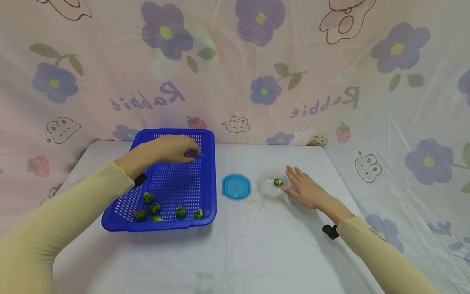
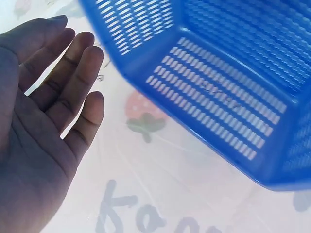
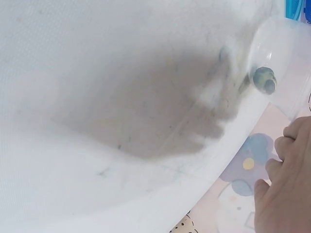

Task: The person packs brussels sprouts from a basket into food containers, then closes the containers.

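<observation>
My left hand point(image 1: 176, 149) hovers over the far part of a blue plastic basket point(image 1: 210, 175), its fingers loosely bent. In the left wrist view nothing lies in the left hand point(image 2: 53, 97). Several green Brussels sprouts point(image 1: 181, 212) lie along the near side of the basket. A clear round container point(image 1: 267, 188) stands on the table with one Brussels sprout point(image 1: 278, 182) inside. At its right edge is my right hand point(image 1: 306, 190), fingers stretched out and holding nothing. Whether the fingertips touch the container wall, I cannot tell.
Between the basket and the clear container lies a round light-blue lid point(image 1: 236, 186). Everything stands on a white-covered table point(image 1: 249, 253). Behind it hangs a pink cloth point(image 1: 220, 90) printed with flowers and rabbits.
</observation>
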Available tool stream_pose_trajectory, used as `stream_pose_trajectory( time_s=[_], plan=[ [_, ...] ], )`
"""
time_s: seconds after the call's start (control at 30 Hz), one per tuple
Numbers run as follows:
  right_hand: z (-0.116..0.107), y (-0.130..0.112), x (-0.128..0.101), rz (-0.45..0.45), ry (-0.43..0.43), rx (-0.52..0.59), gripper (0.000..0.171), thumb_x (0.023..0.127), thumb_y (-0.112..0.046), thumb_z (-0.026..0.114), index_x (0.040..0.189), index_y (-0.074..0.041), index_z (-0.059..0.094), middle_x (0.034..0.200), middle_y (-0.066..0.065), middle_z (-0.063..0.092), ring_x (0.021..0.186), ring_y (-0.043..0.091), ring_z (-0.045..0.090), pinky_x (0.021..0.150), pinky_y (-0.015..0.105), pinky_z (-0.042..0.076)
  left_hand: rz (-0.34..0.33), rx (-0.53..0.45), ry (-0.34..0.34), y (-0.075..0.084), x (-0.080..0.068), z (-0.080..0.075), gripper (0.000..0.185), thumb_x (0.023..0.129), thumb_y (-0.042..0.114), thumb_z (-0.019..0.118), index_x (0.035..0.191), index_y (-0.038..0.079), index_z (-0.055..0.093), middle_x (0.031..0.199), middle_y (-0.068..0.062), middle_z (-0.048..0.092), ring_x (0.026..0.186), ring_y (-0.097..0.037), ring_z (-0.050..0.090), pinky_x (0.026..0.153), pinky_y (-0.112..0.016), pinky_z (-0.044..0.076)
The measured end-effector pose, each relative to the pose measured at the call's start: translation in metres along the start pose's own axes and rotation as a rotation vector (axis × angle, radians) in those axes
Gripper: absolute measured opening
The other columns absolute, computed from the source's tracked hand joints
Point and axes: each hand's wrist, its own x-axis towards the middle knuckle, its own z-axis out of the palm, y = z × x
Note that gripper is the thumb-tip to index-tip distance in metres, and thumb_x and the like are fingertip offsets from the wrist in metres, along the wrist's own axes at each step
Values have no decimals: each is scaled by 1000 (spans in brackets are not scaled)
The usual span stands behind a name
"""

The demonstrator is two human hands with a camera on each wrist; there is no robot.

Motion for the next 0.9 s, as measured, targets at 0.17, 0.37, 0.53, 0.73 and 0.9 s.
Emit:
stream_pose_trajectory(
  time_s=[0.17, 0.37, 0.53, 0.73, 0.9],
  plan=[
    [1, -1, 1, 2, 4, -6, 80, 97, -59, 32, 150, -2, 16, 158, 14, 10, 143, 38, 8, 113, 56, 13, 17, 8, -49, 1, -19, 12, 18, 86, 20, 70, 103, 16, 70, 91, 3, 65, 77, -11, 56, 72, -32, 52],
    [0, -1, 2, 3, 6, -14, 80, 97, -58, 33, 150, -1, 16, 158, 14, 9, 144, 37, 5, 113, 55, 12, 19, -11, -163, 6, -35, 35, 18, 83, 18, 72, 101, 18, 69, 91, 4, 65, 78, -9, 58, 69, -31, 53],
    [1, 1, 3, 5, -5, -11, 80, 97, -57, 33, 151, -2, 14, 158, 14, 8, 144, 37, 6, 113, 56, 11, 25, -57, -249, 12, -42, 56, 20, 82, 20, 73, 101, 15, 70, 90, 4, 67, 83, -12, 63, 75, -34, 54],
    [0, 2, 3, -2, -3, -5, 78, 97, -56, 35, 151, -2, 15, 158, 14, 9, 144, 37, 6, 113, 56, 11, 13, -66, -323, 20, -43, 71, 19, 81, 20, 73, 100, 18, 70, 87, 10, 66, 81, -9, 61, 77, -33, 53],
    [-2, 1, 2, 0, -5, 8, 78, 97, -56, 35, 151, -3, 15, 158, 14, 10, 144, 37, 6, 113, 56, 11, 10, -58, -354, 24, -41, 78, 18, 80, 22, 75, 97, 21, 71, 87, 11, 65, 81, -7, 60, 78, -33, 52]
  ],
)
